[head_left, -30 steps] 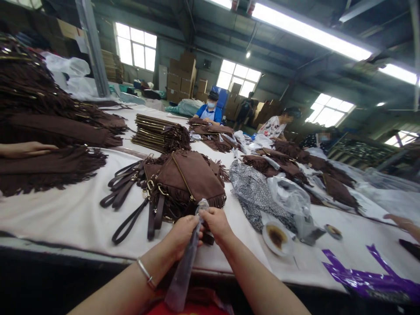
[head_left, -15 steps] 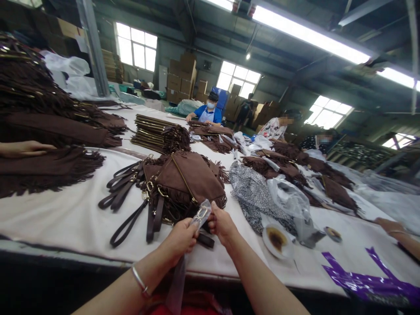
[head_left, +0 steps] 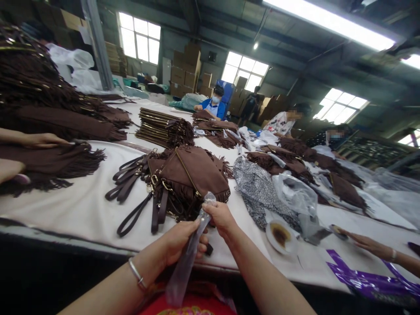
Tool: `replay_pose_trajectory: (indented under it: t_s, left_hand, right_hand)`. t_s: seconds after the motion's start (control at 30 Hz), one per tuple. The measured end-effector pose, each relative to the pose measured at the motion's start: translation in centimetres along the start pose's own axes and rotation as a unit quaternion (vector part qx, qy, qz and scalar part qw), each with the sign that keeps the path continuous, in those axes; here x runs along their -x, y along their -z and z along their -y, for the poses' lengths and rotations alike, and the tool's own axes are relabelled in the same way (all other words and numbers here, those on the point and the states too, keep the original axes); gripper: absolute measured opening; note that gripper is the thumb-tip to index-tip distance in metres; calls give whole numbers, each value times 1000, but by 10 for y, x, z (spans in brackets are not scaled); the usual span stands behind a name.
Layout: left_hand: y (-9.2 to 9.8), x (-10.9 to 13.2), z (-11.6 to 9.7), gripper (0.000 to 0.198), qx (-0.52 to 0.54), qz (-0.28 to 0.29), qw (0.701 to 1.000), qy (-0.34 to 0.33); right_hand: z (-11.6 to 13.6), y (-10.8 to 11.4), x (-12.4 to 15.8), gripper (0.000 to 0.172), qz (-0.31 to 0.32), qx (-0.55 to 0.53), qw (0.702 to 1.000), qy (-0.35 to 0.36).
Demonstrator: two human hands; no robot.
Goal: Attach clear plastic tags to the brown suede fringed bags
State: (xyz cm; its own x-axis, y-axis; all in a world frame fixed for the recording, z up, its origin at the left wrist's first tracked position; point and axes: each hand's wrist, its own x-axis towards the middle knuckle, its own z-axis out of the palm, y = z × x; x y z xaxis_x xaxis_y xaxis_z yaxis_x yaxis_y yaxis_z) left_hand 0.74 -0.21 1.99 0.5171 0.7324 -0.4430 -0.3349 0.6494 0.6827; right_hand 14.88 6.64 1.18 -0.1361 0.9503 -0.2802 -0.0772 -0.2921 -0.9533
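A narrow clear plastic sleeve [head_left: 184,272] hangs between my hands in front of the table edge. My left hand [head_left: 179,241] is closed round its middle. Higher up, my right hand [head_left: 222,218] pinches the sleeve near its top end, where the film is crumpled. A dark strap end [head_left: 209,249] shows beside my left fingers; whether it is in my grip is hidden. Just beyond my hands lies a brown fringed bag [head_left: 200,171] with a gold zipper, on a heap of similar ones. Dark wrist straps [head_left: 133,221] with gold clasps spread out to its left.
Fringed brown pieces are piled high at left [head_left: 62,124], with another person's hands [head_left: 39,139] on one. A grey speckled cloth [head_left: 251,186], plastic bags [head_left: 297,194] and a stained white dish [head_left: 280,235] lie right. A co-worker's hand [head_left: 364,243] reaches in near purple packaging [head_left: 364,280].
My right hand has moved onto the sleeve's upper end, and my left hand sits lower along it. The gold hardware visible inside the film is now obscured. At right, a co-worker's hand has reached inward.
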Motion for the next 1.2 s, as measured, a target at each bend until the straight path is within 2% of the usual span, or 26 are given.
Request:
replay_pose_trajectory:
  t_s: [0.07,0.27,0.37,0.47,0.53,0.63,0.67,0.7,0.73,0.83,0.9,0.97,1.0,1.03,1.07,1.1,1.17,1.2]
  left_hand:
    - [1,2,2,42,17,2,1000,10]
    - [-5,-14,0,47,-40,-111,992,-41]
    - [-7,-21,1,43,-71,-120,989,-52]
    - [-5,-23,3,37,-104,-141,982,-68]
    - [-1,-23,4,33,-173,-183,960,-121]
    - [5,-21,3,30,-333,-255,875,-243]
    - [7,-21,2,31,-365,-263,853,-267]
    - [8,-21,2,32,-372,-263,847,-273]
    - [9,-21,1,33,-360,-260,856,-264]
    - [8,-22,0,34,-248,-260,915,-181]
    - [7,-23,-1,32,-181,-256,939,-139]
    - [6,-23,-3,29,-155,-245,948,-130]
    - [5,-22,-4,28,-152,-240,950,-132]
    - [5,-21,-4,26,-148,-237,951,-133]
    - [5,-20,-5,25,-144,-234,952,-133]
    - [4,-20,-5,24,-142,-231,953,-133]
    - [4,-20,-5,24,-138,-227,955,-134]
    - [4,-20,-4,25,-138,-225,955,-135]
  right_hand:
    - [-2,0,0,31,3,-5,1000,1]
    - [-5,-3,4,32,16,-13,1000,-6]
    - [-4,-2,5,33,14,-17,1000,-7]
    - [-2,-1,2,33,-18,-26,999,-1]
    - [-2,-1,-1,33,-44,-37,998,0]
    - [-4,-3,-4,36,-57,-50,997,-7]
    - [-5,-4,-5,37,-54,-52,997,-10]
    - [-6,-5,-6,38,-51,-52,997,-14]
    - [-7,-6,-6,39,-48,-51,997,-17]
    - [-8,-4,-8,41,-50,-40,998,-17]
    - [-7,2,-6,39,-64,-33,997,-6]
    - [-4,12,1,33,-103,23,992,71]
    - [-3,18,5,30,-116,83,979,143]
    - [-1,23,10,27,-112,162,952,233]
    - [1,28,15,26,-88,253,907,324]
    - [3,31,20,26,-49,342,848,401]
    - [7,33,25,29,32,479,734,481]
    - [9,31,26,29,52,525,691,495]
